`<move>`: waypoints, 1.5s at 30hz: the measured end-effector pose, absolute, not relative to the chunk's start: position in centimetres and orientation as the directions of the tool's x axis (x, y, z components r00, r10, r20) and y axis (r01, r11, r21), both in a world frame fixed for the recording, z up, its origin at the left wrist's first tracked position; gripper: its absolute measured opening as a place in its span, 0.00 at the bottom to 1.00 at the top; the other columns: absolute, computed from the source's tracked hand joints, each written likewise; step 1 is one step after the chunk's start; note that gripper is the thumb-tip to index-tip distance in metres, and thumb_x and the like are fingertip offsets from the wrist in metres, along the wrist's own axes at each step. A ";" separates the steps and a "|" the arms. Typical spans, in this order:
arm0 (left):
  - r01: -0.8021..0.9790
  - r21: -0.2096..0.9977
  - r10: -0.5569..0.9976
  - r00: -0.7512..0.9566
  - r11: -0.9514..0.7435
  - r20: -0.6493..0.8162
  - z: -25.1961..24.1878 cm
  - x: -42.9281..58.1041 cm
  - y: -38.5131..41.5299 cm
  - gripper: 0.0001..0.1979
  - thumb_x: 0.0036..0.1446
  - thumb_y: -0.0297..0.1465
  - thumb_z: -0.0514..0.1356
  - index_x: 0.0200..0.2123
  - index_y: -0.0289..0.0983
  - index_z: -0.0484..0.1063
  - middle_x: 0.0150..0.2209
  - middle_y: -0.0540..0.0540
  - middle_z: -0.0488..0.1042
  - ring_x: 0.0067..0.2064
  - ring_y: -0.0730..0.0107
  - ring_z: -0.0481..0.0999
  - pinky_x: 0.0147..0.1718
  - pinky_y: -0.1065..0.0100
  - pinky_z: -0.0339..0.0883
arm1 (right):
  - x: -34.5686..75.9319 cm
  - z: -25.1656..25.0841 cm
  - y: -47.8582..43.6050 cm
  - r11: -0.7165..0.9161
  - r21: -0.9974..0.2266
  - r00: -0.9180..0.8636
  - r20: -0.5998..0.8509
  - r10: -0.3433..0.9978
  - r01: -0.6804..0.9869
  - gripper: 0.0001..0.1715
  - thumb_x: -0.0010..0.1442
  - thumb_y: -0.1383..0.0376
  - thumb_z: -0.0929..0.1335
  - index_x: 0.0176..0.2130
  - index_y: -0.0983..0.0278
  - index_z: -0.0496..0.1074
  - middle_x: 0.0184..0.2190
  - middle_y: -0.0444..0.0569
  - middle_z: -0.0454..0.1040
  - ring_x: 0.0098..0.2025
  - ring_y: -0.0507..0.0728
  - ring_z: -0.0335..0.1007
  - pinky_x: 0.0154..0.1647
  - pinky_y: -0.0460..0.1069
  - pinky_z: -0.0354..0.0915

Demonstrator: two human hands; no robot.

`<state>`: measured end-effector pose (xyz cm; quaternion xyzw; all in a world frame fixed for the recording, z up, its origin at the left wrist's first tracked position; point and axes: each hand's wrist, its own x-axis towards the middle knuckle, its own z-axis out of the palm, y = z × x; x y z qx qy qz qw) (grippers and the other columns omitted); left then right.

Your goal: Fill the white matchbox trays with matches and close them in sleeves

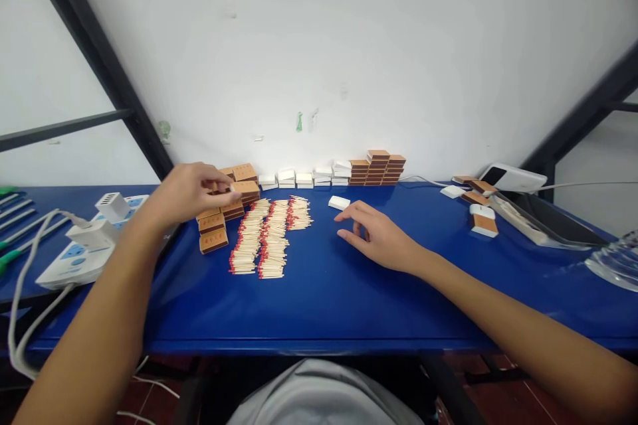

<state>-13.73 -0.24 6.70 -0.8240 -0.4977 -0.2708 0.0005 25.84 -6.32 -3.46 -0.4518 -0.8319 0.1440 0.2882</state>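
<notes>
My left hand [199, 192] is at the stacked brown matchboxes [213, 239] on the left, its thumb and fingers closed around a matchbox [246, 190], which they partly hide. Over the middle of the blue table my right hand [376, 234] hovers with fingers loosely bent and apart, holding nothing. Just beyond its fingertips lies a white matchbox tray [339, 202]. Between the hands, red-tipped matches [273, 239] are spread in three columns.
Along the wall stand white trays [305, 180] and a stack of brown matchboxes [377, 168]. A power strip [80, 259] with chargers and cables is at left. Loose matchboxes [483, 222], a white device [513, 177] and a dark tablet-like slab [553, 219] lie at right.
</notes>
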 end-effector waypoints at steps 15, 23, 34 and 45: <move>0.960 0.159 0.926 0.167 -0.231 0.338 6.3 -17.8 2.1 0.30 0.57 0.55 0.65 0.47 0.35 0.84 0.36 0.47 0.82 0.37 0.66 0.74 0.37 0.67 0.63 | 25.9 -3.5 -6.4 0.577 -0.494 -0.454 0.356 0.817 0.650 0.13 0.73 0.55 0.66 0.50 0.58 0.76 0.50 0.53 0.75 0.31 0.53 0.72 0.35 0.53 0.71; 0.949 0.178 0.908 0.179 -0.261 0.379 5.6 -17.4 2.6 0.27 0.56 0.53 0.65 0.46 0.37 0.81 0.36 0.45 0.82 0.38 0.61 0.77 0.37 0.65 0.64 | 25.9 -3.4 -6.4 0.580 -0.482 -0.471 0.339 0.814 0.656 0.13 0.73 0.56 0.66 0.49 0.58 0.77 0.50 0.52 0.74 0.32 0.53 0.72 0.37 0.54 0.71; 0.967 0.060 0.876 0.197 -0.248 0.440 4.4 -16.8 3.4 0.23 0.58 0.51 0.62 0.46 0.41 0.81 0.39 0.44 0.82 0.40 0.56 0.78 0.36 0.62 0.63 | 26.6 -3.6 -4.5 0.510 -0.426 -0.381 0.354 0.854 0.748 0.11 0.71 0.59 0.67 0.42 0.60 0.79 0.41 0.50 0.76 0.32 0.55 0.71 0.37 0.53 0.68; 0.861 0.040 0.634 0.342 -0.508 0.694 3.8 -10.6 -0.4 0.21 0.70 0.46 0.58 0.53 0.39 0.80 0.36 0.43 0.79 0.44 0.56 0.76 0.47 0.59 0.68 | 27.2 -4.1 0.4 0.425 -0.298 -0.312 0.359 0.880 0.855 0.10 0.68 0.61 0.69 0.37 0.63 0.78 0.39 0.52 0.74 0.38 0.59 0.72 0.38 0.53 0.64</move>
